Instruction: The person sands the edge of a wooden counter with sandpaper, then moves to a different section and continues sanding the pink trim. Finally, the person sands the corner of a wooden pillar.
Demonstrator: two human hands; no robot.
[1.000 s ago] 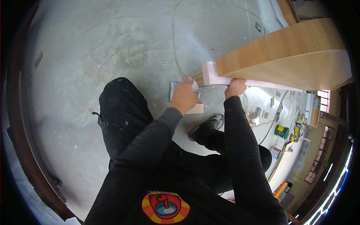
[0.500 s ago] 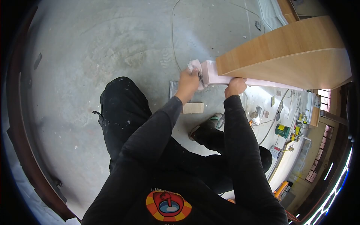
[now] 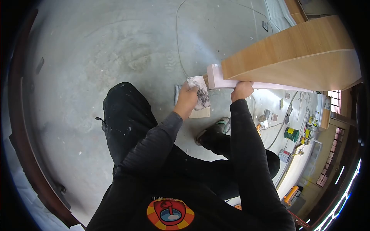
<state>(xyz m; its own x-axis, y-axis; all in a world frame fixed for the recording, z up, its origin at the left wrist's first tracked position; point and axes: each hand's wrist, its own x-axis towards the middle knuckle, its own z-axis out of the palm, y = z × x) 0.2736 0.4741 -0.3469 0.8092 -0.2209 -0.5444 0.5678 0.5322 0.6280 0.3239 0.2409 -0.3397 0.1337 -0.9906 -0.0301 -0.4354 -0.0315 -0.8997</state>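
Left hand (image 3: 186,101) grips a dirty rag (image 3: 200,92); right hand (image 3: 242,90) clasps the pale panel edge (image 3: 231,82) (wood block (image 3: 201,112) below).

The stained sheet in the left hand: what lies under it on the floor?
Below the sheet held by the left hand, a small wooden block shows on the concrete floor. The sheet covers the block's upper edge.

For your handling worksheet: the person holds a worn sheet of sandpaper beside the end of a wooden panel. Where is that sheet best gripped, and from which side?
Probably by its upper left edge, from the side away from the wooden panel, as the left hand pinches the sandpaper now. The sheet is thin and limp, so an edge pinch leaves its soiled face free toward the panel's pale end, which the right hand steadies.
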